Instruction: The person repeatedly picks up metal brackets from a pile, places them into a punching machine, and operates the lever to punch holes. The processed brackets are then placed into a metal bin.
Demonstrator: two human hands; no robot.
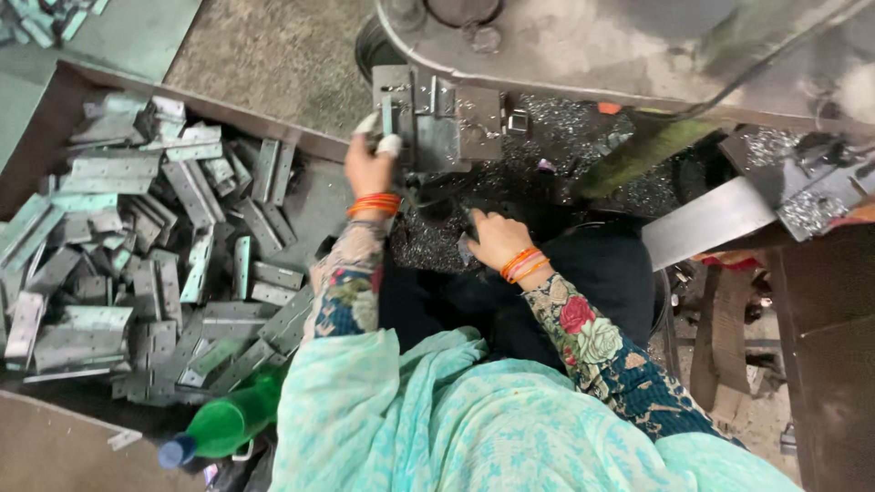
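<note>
Hinge plate (386, 117) stands upright at the left edge of the machine fixture (437, 118), pinched in the grip of the left hand (369, 164), whose fingertips are wrapped in pale tape. The right hand (497, 239) rests lower, on the dark counter (565, 182) strewn with metal shavings, with its fingers curled around a small grey piece (465, 251); whether that grip is firmly clenched cannot be told.

Judged from the layout, one plate is at the loading stage and is not yet visibly seated in the fixture. Left of the person, a brown tray (55, 109) holds a large heap of grey hinge plates (137, 264), so a large stock appears to remain. No separate pile of finished parts can be identified. A green bottle (223, 424) lies near the tray's near edge.
</note>
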